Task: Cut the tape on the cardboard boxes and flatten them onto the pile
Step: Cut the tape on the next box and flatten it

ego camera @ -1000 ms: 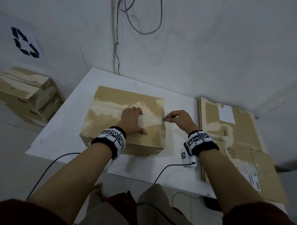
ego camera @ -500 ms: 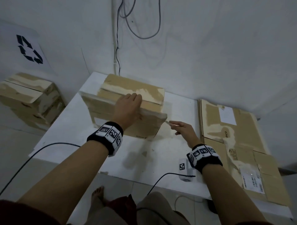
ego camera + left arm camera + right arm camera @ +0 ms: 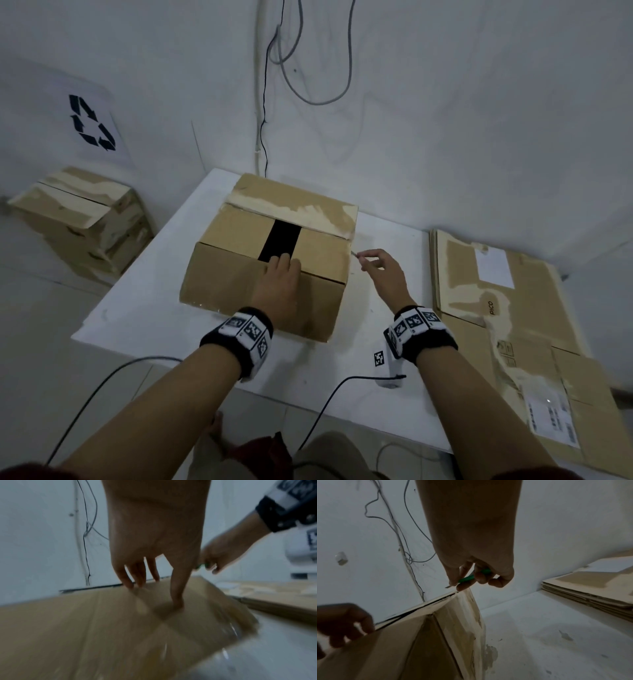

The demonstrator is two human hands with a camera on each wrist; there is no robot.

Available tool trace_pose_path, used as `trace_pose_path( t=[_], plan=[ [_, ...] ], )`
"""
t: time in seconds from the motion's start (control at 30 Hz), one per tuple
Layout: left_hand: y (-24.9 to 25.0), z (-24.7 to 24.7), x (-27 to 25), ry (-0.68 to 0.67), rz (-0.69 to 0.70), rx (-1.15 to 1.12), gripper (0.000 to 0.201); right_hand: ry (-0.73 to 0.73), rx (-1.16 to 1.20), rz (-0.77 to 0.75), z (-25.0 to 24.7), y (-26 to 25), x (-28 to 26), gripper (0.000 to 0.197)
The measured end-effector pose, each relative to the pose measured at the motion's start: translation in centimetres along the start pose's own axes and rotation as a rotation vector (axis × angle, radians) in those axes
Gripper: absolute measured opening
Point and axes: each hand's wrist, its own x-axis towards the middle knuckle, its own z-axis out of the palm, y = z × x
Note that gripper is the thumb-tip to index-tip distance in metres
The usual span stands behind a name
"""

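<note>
Now – L hand (image 3: pixel 279 291) flat on box (image 3: pixel 236 270), R hand (image 3: pixel 383 274) gripping green cutter (image 3: pixel 471 576) beside it.

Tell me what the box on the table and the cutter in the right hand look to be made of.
Box: brown cardboard, matte, with fold creases and pale patches where the surface looks torn off.
Cutter, pinched in the right hand: green handle, probably plastic; thin grey tip, likely a metal blade, too small to confirm.
</note>
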Motion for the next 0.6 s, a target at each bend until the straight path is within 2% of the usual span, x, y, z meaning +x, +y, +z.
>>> trace_pose_path(
  t=[0.13,0.23,0.27,0.33,0.43,0.5,0.6],
  plan=[
    [1.5,-4.7,3.6,-0.381,-0.084,-0.033,0.049,0.060,-0.036,-0.022,-0.1,0.2,1.2,0.016],
    [2.1,-7.5,6.5,-0.528,-0.093,-0.172,0.047,0.060,-0.067,-0.031,0.0,0.2,2.2,0.021],
    [2.2,-7.8,7.4,-0.535,-0.117,-0.296,0.043,0.060,-0.069,-0.027,0.0,0.3,2.6,0.021],
    [2.3,-7.4,9.0,-0.461,-0.195,-0.602,0.029,0.059,-0.082,-0.029,0.2,0.5,3.2,0.019],
    [2.8,-5.4,10.8,-0.377,-0.426,-1.140,0.012,0.050,-0.092,-0.025,0.6,0.8,3.8,0.020],
    [3.1,-4.2,11.6,-0.342,-0.575,-1.498,0.010,0.056,-0.075,-0.027,0.9,1.1,4.0,0.020],
    [3.4,-2.8,12.8,-0.204,-0.647,-1.791,0.008,0.064,-0.043,-0.054,1.2,1.4,4.3,0.017]
  ],
)
